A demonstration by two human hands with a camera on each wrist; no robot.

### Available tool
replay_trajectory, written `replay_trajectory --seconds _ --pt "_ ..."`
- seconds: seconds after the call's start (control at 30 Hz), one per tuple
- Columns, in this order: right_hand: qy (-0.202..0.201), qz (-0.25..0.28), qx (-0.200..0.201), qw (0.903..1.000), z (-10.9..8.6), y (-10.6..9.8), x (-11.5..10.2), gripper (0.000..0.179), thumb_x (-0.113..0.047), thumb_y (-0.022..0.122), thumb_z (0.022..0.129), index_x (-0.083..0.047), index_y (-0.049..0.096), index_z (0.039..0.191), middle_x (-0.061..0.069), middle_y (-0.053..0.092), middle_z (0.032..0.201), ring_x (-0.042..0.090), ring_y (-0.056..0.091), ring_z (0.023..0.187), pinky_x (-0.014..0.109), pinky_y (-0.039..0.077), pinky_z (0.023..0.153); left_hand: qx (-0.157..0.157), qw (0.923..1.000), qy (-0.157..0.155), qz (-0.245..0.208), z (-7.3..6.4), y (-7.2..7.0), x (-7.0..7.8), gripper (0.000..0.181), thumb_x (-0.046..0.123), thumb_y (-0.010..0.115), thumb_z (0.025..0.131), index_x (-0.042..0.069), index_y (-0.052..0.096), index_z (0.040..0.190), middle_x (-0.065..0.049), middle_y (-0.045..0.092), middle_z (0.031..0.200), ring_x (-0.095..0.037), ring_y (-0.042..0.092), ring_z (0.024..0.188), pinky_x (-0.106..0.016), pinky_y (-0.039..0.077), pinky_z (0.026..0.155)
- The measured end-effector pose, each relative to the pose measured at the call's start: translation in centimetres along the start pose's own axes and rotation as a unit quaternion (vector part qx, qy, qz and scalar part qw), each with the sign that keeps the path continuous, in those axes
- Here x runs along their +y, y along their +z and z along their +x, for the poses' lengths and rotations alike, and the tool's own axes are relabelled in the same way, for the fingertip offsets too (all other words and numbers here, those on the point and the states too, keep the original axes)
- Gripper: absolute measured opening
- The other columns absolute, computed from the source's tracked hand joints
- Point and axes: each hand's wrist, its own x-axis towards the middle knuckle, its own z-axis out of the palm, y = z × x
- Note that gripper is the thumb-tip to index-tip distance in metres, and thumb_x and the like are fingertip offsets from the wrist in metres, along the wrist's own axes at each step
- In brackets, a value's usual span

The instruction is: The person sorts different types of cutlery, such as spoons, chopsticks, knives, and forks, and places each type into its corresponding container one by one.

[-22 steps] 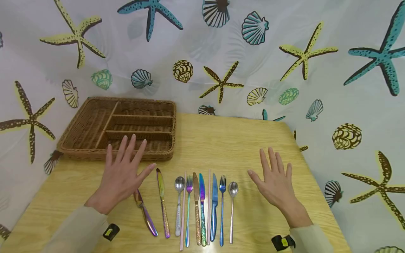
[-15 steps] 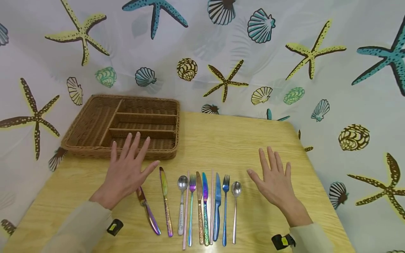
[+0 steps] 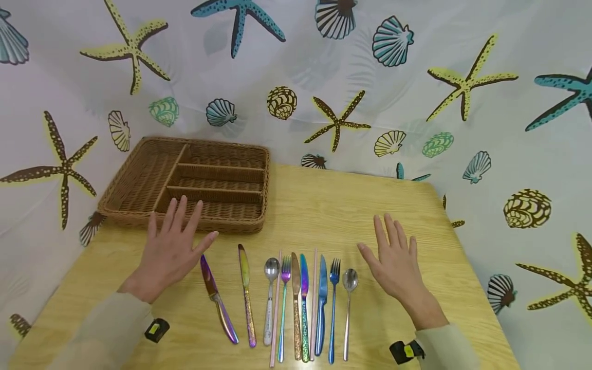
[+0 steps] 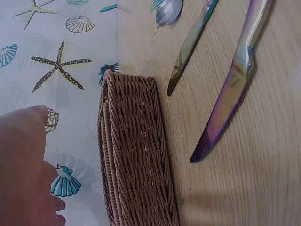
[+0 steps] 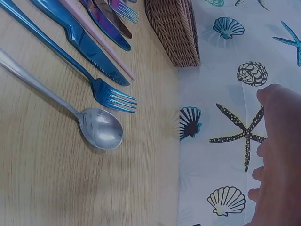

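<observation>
Your left grip (image 3: 167, 253) and right grip (image 3: 399, 263), spread, empty
The purple iridescent serrated metal knife (image 3: 215, 297), lower left of centre, and all-silver metal spoon (image 3: 348, 314), lower right of centre, should feel stiff, slick; take the handles (image 3: 226, 321)

place: screened-off nook, staged-looking, room type unclear, wider room hidden | screen: white sheet (image 3: 287, 61) printed with starfish and shells, behind and at both sides | surface: pale wood-grain table (image 3: 351, 205) | household items: compartmented wicker tray (image 3: 231, 224), cutlery (image 3: 303, 288)
</observation>
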Motion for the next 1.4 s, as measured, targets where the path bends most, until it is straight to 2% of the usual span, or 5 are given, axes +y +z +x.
replay_trajectory --seconds 0.43,0.67,0.9,1.07,1.4 --pt "-0.010 0.028 -0.014 0.9994 2.2 1.1 -2.5 0.076 -0.053 0.032 0.105 0.000 0.016 0.156 0.026 0.018 0.161 0.048 0.019 0.147 0.065 0.017 0.115 -0.039 0.9964 -0.075 -0.014 -0.1 -1.1 -2.8 0.083 0.060 0.024 0.103 0.002 0.004 0.158 -0.039 0.010 0.157 -0.061 0.013 0.141 -0.075 0.015 0.108" --pt "0.007 0.115 -0.020 0.9931 4.5 2.0 -5.4 0.069 -0.049 0.029 0.106 0.006 0.037 0.146 0.028 0.037 0.148 0.045 0.038 0.136 0.059 0.035 0.109 -0.087 0.9801 -0.158 -0.082 0.3 -2.1 -6.3 0.091 0.062 0.013 0.101 -0.010 -0.007 0.153 -0.051 0.009 0.146 -0.070 0.021 0.127 -0.076 0.033 0.093" --pt "-0.005 0.177 -0.046 0.9832 7.0 3.9 -8.9 0.051 -0.038 0.033 0.108 0.003 0.059 0.126 0.018 0.059 0.119 0.031 0.058 0.106 0.047 0.050 0.090 -0.096 0.9427 -0.246 -0.203 0.0 -3.5 -10.2 0.086 0.051 0.015 0.105 -0.024 0.010 0.144 -0.038 0.060 0.119 -0.049 0.062 0.105 -0.057 0.050 0.083" --pt "-0.010 0.221 -0.085 0.9715 8.9 6.0 -11.8 0.044 -0.032 0.036 0.108 0.000 0.063 0.096 0.008 0.055 0.076 0.019 0.048 0.065 0.033 0.044 0.063 -0.058 0.8969 -0.286 -0.332 0.2 -3.0 -12.0 0.071 0.041 0.021 0.107 -0.020 0.027 0.144 -0.034 0.057 0.131 -0.006 0.072 0.075 -0.036 0.060 0.076" --pt "0.108 0.419 -0.172 0.8850 12.4 11.1 -17.6 0.053 -0.043 0.038 0.106 -0.003 0.059 0.079 0.012 0.058 0.063 0.019 0.047 0.047 0.039 0.045 0.052 -0.022 0.8121 -0.381 -0.441 2.4 -1.7 -13.4 0.063 0.033 0.027 0.108 -0.009 0.017 0.153 -0.024 0.069 0.113 0.000 0.070 0.065 -0.031 0.060 0.072"
